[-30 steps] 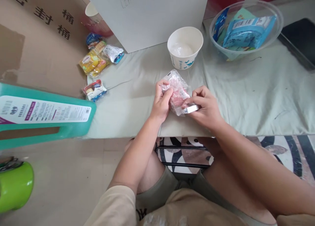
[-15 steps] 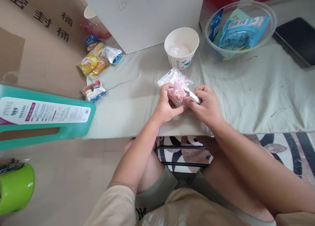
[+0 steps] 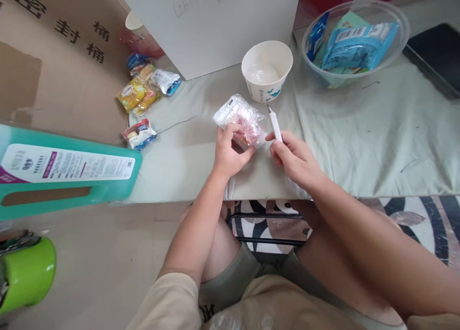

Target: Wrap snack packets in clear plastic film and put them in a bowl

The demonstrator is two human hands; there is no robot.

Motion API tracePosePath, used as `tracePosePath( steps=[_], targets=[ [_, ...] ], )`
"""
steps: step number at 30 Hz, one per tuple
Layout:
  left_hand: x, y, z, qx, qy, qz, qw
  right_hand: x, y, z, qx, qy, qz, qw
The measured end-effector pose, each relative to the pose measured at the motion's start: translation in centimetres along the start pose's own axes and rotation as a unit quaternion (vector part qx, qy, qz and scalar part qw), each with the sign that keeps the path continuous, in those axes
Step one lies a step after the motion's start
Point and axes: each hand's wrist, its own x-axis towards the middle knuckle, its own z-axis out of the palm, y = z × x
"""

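My left hand (image 3: 230, 150) grips a clear plastic packet (image 3: 244, 123) with something pink inside, its crinkled top pointing away from me. In my right hand (image 3: 293, 152) is a slim white utility knife (image 3: 275, 123), its short dark tip pointing up and away, apart from the packet. Just beyond the knife tip stands a white paper bowl (image 3: 268, 83) with a blue print; something clear or whitish lies in its bottom.
Wrapped snacks (image 3: 143, 90) lie at the left beside a cardboard box (image 3: 64, 80) and a green jug (image 3: 118, 188). A clear plastic bowl (image 3: 402, 37) holding blue packets stands at the back right, near a black flat object (image 3: 436, 56). A white board (image 3: 215, 32) rises behind.
My left hand has moved the packet to the left. My right hand has drawn the knife away from the packet and turned it upward, tip pointing toward the paper bowl.
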Motion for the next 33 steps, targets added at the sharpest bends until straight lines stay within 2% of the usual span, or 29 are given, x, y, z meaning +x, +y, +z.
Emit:
tracePosePath(
  steps=[4, 9, 13, 17, 21, 24, 27, 30, 32, 33],
  targets=[
    [-0.3, 0.2, 0.3, -0.004, -0.021, 0.047, 0.999, -0.2, -1.0, 0.4, 0.009, -0.047, 0.032, 0.998],
    [-0.6, 0.8, 0.5, 0.017, -0.048, 0.056, 0.997, -0.3, -1.5, 0.7, 0.064, -0.023, 0.077, 0.995],
    [-0.7, 1.1, 0.5, 0.02, -0.04, 0.071, 0.996, -0.3, -1.4, 0.6, 0.042, -0.019, 0.094, 0.995],
    [-0.5, 1.1, 0.0, -0.01, 0.002, 0.011, 1.0, -0.3, -1.3, 0.4, -0.004, -0.044, 0.139, 0.989],
    [0.0, 1.2, -0.7, -0.095, 0.059, -0.021, 0.993, -0.2, -1.5, 0.3, -0.043, -0.089, 0.159, 0.982],
    [0.7, 1.6, -1.3, -0.166, 0.124, -0.036, 0.978, -0.3, -2.0, 0.2, -0.083, -0.11, 0.158, 0.978],
    [1.5, 1.7, -2.3, -0.245, 0.177, -0.086, 0.949, -0.4, -2.2, 0.0, -0.136, -0.12, 0.155, 0.971],
    [1.9, 1.2, -2.9, -0.286, 0.211, -0.153, 0.922, -0.4, -2.0, -0.5, -0.197, -0.091, 0.134, 0.967],
    [1.8, 0.8, -2.7, -0.263, 0.216, -0.177, 0.924, -0.2, -1.6, -1.0, -0.239, -0.034, 0.098, 0.965],
    [1.5, 0.7, -2.4, -0.243, 0.202, -0.179, 0.932, -0.1, -1.3, -1.3, -0.26, 0.002, 0.071, 0.963]
  ],
)
